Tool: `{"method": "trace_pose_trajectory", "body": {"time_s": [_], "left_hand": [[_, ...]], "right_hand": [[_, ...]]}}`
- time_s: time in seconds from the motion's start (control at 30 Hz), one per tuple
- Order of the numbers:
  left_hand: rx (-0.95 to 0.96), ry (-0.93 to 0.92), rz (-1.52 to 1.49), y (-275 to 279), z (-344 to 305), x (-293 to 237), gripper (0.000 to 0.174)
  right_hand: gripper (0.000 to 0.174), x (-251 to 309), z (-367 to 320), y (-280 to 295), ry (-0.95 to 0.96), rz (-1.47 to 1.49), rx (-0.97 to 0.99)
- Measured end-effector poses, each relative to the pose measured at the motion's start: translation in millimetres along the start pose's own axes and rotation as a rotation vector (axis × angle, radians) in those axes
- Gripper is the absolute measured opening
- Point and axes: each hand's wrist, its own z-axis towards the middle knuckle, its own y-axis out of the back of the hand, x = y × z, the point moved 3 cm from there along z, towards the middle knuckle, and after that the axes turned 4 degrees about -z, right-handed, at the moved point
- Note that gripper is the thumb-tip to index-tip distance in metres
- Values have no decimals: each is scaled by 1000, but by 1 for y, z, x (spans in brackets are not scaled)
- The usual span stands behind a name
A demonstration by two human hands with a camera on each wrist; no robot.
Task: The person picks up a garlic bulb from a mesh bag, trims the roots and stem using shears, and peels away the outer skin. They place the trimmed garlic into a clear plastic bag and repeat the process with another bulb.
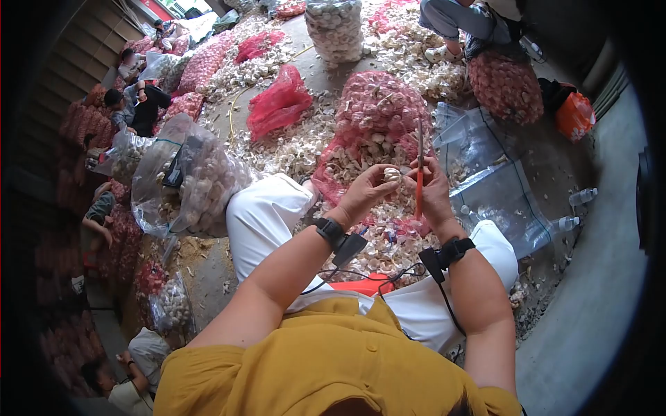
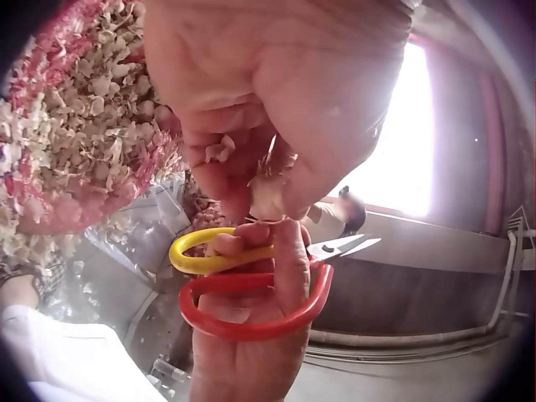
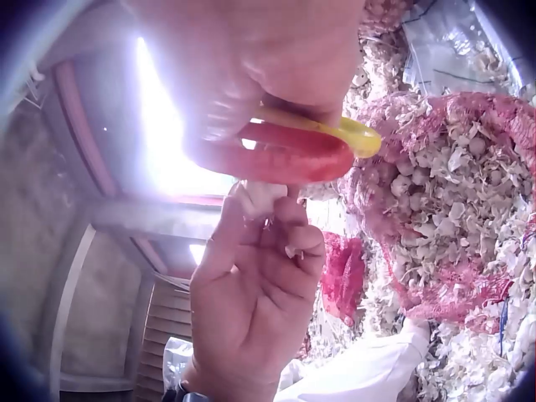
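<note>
My left hand (image 1: 368,193) pinches a whitish garlic bulb (image 1: 392,175) between thumb and fingertips, above a heap of peelings. A small pale piece (image 2: 220,149) sits in its curled fingers in the left wrist view. My right hand (image 1: 436,196) holds scissors with one red handle loop (image 2: 255,331) and one yellow loop (image 2: 219,251). Their blades (image 2: 352,246) point away from the bulb in the left wrist view and are slightly parted. The right fingertips are right at the bulb. In the right wrist view, the bulb (image 3: 262,198) shows just below the red handle.
Before me stands a pink net sack (image 1: 378,104) of garlic bulbs, with loose peelings (image 1: 374,246) around it. A clear plastic bag of garlic (image 1: 215,173) stands left of my knee. Plastic sheets (image 1: 503,201) and bottles (image 1: 583,197) lie to the right. Other people sit around.
</note>
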Motion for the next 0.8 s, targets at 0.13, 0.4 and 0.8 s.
{"method": "trace_pose_trajectory", "body": {"time_s": [0.13,0.4,0.8], "left_hand": [[-13,-8,87,4,4,2,36],[-200,-58,45,26,13,-12,24],[-292,-131,-92,39,8,-32,31]], "right_hand": [[28,-4,1,1,9,-17,9],[32,-16,13,13,9,52,-68],[46,-14,-10,-9,69,-850,152]]}}
